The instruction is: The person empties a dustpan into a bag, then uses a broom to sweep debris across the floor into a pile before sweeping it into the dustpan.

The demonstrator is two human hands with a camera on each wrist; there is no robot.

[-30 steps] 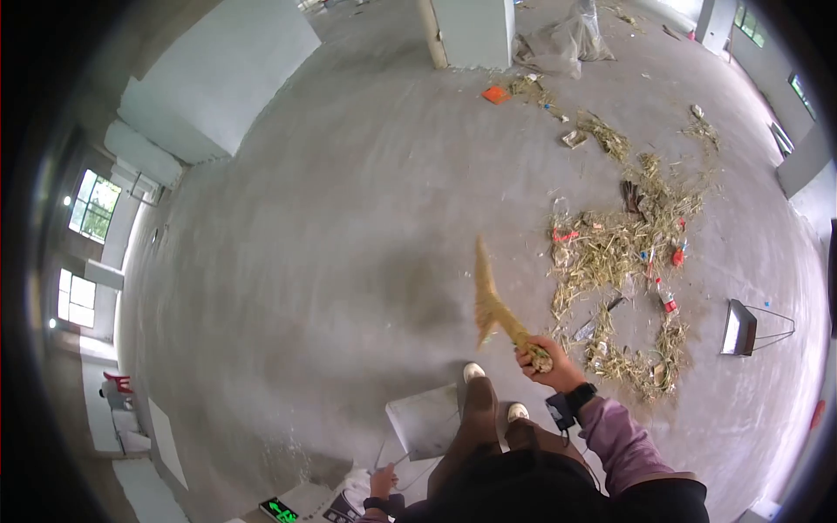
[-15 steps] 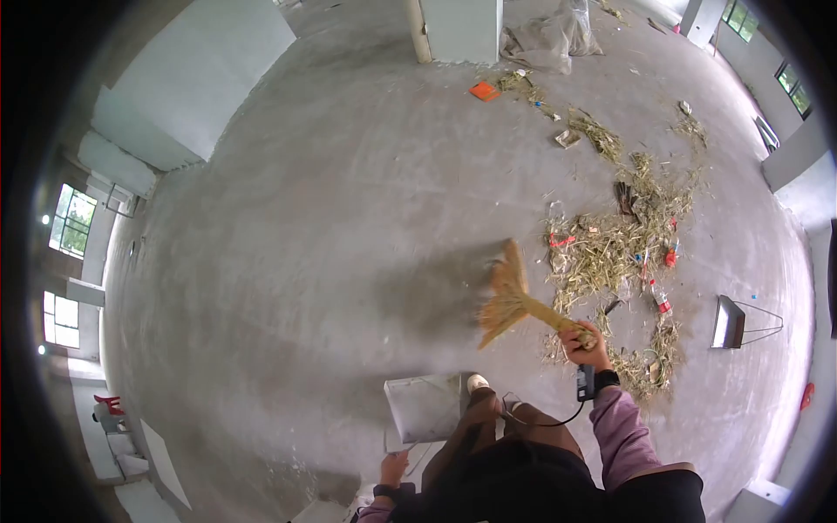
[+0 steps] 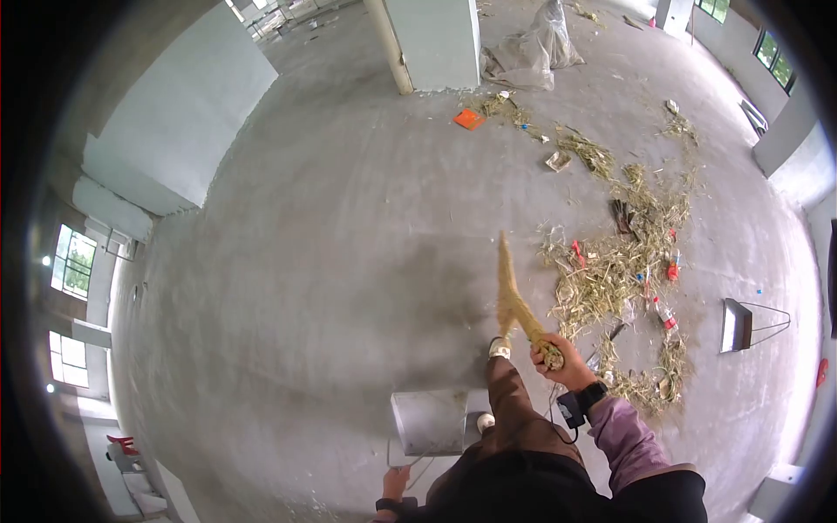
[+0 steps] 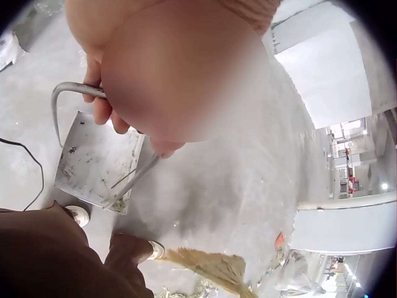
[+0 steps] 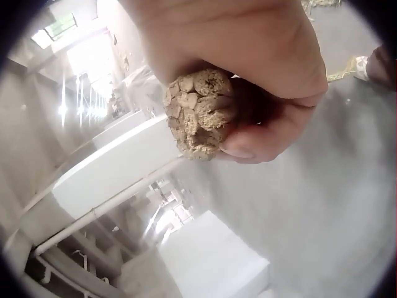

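Note:
My right hand (image 3: 562, 359) grips the short handle of a straw broom (image 3: 513, 301), its head pointing forward and seen nearly edge-on in the head view. In the right wrist view the bundled stalk end of the broom (image 5: 197, 115) pokes out of the curled fingers. Low at my left side, my left hand (image 3: 396, 482) holds the bent metal handle (image 4: 68, 87) of a dustpan (image 3: 432, 399). A few straw bits and dirt marks show inside the pan in the left wrist view.
Loose straw (image 3: 602, 283) mixed with litter spreads over the floor to the right, including a red-labelled bottle (image 3: 667, 318). A second dustpan (image 3: 737, 327) stands farther right. Ahead are an orange piece (image 3: 469, 119), a plastic sack (image 3: 536, 52) and a pillar (image 3: 436, 44).
The broom swung right with its head fanned toward view, then came back left and turned edge-on. One foot has stepped forward past the other. The left hand still holds the dustpan.

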